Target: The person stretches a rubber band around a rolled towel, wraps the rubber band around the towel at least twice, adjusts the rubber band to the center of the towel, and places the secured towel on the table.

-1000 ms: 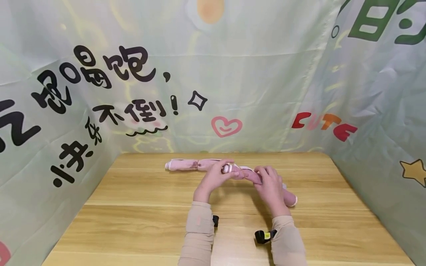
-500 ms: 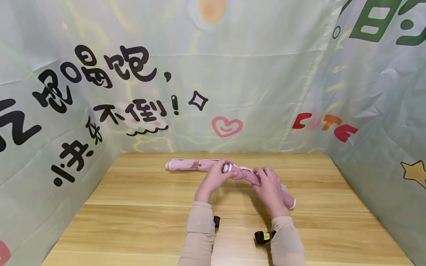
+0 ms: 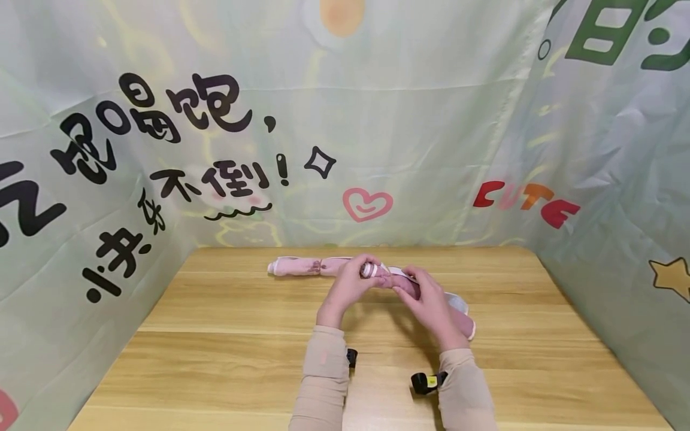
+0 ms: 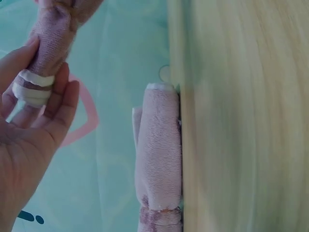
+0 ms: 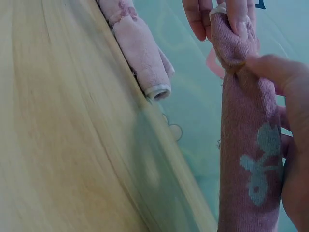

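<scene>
A dusky-pink rolled towel [image 3: 461, 323] slants over the table between both hands, and a pale blue pattern shows on it in the right wrist view. Near its left end the roll is cinched narrow by a thin, orange-looking band [image 5: 235, 65]. My left hand [image 3: 345, 291] holds the white-edged end between thumb and fingers. With its thumb at the cinch, my right hand [image 3: 433, 306] grips the roll just right of the band; its other fingers are partly hidden behind the towel. Behind the left hand lies a lighter pink rolled towel [image 3: 295, 267], also cinched.
The wooden table [image 3: 215, 359] backs onto a pale green printed cloth [image 3: 431, 149], which also rises along both sides. A black wrist camera [image 3: 426, 383] sticks out beside the right sleeve.
My right hand has shifted left along the towel, its thumb coming up to the cinch. The towel's right end has moved slightly left and nearer. My left hand stays nearly in place.
</scene>
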### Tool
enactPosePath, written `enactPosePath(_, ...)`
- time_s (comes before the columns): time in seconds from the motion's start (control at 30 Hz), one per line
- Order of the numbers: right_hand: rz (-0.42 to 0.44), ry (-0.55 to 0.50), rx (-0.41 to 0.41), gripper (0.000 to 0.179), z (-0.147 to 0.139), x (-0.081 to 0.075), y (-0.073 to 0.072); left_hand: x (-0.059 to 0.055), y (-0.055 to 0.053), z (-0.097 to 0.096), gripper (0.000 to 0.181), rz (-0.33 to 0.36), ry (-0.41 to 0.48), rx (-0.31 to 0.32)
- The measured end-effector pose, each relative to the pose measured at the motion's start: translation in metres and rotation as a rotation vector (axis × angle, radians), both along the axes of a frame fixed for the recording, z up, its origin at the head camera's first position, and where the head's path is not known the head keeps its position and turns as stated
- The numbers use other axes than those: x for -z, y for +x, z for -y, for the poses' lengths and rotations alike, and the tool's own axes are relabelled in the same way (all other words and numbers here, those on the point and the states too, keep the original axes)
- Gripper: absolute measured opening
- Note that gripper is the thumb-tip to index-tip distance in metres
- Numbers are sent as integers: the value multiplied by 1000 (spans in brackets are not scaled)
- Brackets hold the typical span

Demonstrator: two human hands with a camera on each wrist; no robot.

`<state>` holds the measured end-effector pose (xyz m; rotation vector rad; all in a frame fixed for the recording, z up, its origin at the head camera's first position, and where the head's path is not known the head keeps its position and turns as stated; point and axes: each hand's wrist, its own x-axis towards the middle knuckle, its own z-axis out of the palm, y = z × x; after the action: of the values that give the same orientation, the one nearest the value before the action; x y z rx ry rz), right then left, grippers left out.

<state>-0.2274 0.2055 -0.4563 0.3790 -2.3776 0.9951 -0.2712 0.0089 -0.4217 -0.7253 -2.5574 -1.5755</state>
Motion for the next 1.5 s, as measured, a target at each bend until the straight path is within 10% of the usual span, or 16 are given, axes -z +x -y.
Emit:
enactPosePath(0.5,-167,122,51,33,12,5,-3,-1,4,-23,22,-109,-131,-279)
enactPosePath(0.8,-275,92,20,25,21,4,-4,-1,7,-33,8,-121,-59,-374)
enactPosePath(1.1,-141,44,251,16,41,-3,2,-2,9,-39,7,-65,-22,-323)
enactPosePath(1.5,-250,36,453,12,46,-2,0,-4,13,-45,8,-79,-2,-228)
